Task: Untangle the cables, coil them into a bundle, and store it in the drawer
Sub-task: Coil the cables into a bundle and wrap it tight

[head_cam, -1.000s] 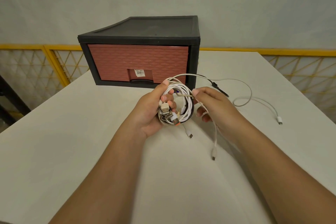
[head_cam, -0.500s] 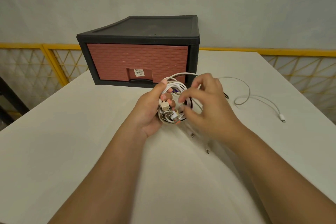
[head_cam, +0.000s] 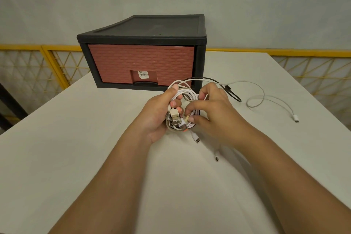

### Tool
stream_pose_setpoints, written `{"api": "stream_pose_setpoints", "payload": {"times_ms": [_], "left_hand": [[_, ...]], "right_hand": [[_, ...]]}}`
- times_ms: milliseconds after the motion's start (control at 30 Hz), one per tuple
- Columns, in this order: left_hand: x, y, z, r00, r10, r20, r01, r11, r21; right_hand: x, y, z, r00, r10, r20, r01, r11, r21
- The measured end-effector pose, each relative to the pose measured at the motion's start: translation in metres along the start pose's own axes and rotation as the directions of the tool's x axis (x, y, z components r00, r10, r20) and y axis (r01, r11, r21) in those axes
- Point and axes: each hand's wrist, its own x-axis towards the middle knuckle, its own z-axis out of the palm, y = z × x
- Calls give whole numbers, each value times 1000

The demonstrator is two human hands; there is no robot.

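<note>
A coil of white cables (head_cam: 185,95) with several plugs bunched at its lower side sits in my left hand (head_cam: 158,118), which is shut around it. My right hand (head_cam: 212,114) is against the coil's right side, its fingers pinching a cable strand. Two loose plug ends (head_cam: 197,139) dangle below the coil over the table. A black cable (head_cam: 232,94) and a long white cable (head_cam: 266,99) trail from the coil to the right across the table. The drawer unit (head_cam: 141,66), black frame with a closed red-brown brick-patterned drawer, stands just behind my hands.
The white table (head_cam: 76,148) holds everything; its right edge and far corners are close. A yellow mesh railing (head_cam: 47,62) runs behind the table on both sides, in front of a grey wall.
My right hand came in from the right of the coil and now pinches a strand at its lower right. The dangling ends shifted under my hand. The left hand kept its hold.
</note>
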Motion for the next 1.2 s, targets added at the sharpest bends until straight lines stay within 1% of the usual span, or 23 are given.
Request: {"api": "stream_pose_setpoints", "payload": {"times_ms": [67,167,233,333,367,433,533,633,700,800,900,1000,1133,1200], "left_hand": [[0,1,-1,1000,-2,-9,1,1000,-29],[0,2,-3,1000,-17,2,17,999,-46],[0,2,-4,999,-34,18,35,998,-54],[1,3,-6,999,-42,31,45,994,-97],[1,3,-7,999,-43,30,46,993,-112],[2,3,-8,999,-45,30,48,990,-132],[4,3,-9,998,-57,38,61,988,-140],[3,3,-11,995,-83,58,92,979,-185],[3,3,-12,993,-95,63,107,971,-214],[3,3,-13,994,-98,56,109,966,-233],[3,4,-13,995,-91,47,100,964,-246],[4,4,-13,996,-88,30,92,957,-273],[5,4,-13,996,-90,5,87,950,-301],[5,4,-14,996,-88,-1,83,949,-304]], "right_hand": [[1,-1,4,995,-61,-78,57,997,-47],[0,-4,6,987,-144,-76,129,976,-177],[0,-5,6,988,-138,-73,124,978,-165],[0,-8,3,993,-84,-87,81,996,-29],[1,-9,2,990,-97,-98,94,995,-32],[3,-9,1,987,-128,-95,117,987,-108],[2,-11,1,990,-128,-54,116,976,-182],[2,-10,2,987,-158,-27,148,964,-220],[2,-11,0,987,-160,-29,152,969,-193],[4,-7,0,983,-173,-64,165,981,-104],[4,0,5,966,-185,-182,178,983,-53],[3,4,9,946,-155,-284,179,982,60],[2,3,9,935,-202,-293,233,970,75],[2,3,9,936,-182,-302,219,971,93]]}}
